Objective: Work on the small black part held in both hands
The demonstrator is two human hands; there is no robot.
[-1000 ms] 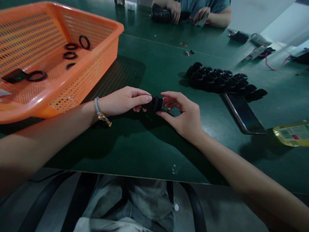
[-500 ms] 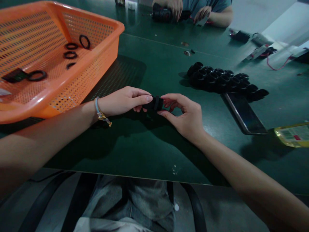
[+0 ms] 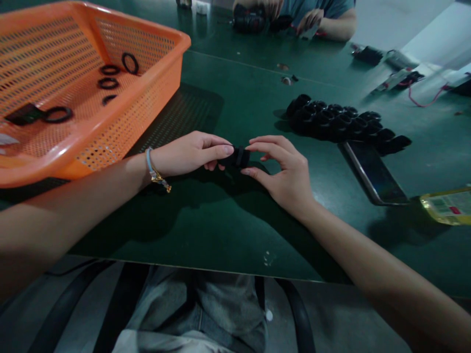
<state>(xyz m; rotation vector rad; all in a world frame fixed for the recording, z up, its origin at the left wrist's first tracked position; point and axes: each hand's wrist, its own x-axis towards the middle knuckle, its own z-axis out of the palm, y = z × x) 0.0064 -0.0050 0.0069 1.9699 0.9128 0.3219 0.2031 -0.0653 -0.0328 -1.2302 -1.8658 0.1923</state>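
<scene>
A short black cylindrical part (image 3: 241, 157) with a raised band around it is held just above the green table (image 3: 228, 230). My left hand (image 3: 198, 153) is closed on its left end, thumb on top. At the right end, the thumb and fingertips of my right hand (image 3: 285, 169) curve around the part's edge, pinching it lightly with a gap behind them. Several similar black tube-shaped parts (image 3: 338, 120) stand clustered to the right. The part's left end is hidden by my fingers.
An orange perforated basket (image 3: 143, 105) with several black rings (image 3: 58, 114) stands at the left. A phone (image 3: 375, 174) and a yellow-edged pack (image 3: 447, 206) lie at the right. Across the table, another person's hands are beside a dark power drill (image 3: 248, 19).
The fingers of my right hand have lifted and straightened slightly at the part's right end. My left hand keeps its hold in the same place.
</scene>
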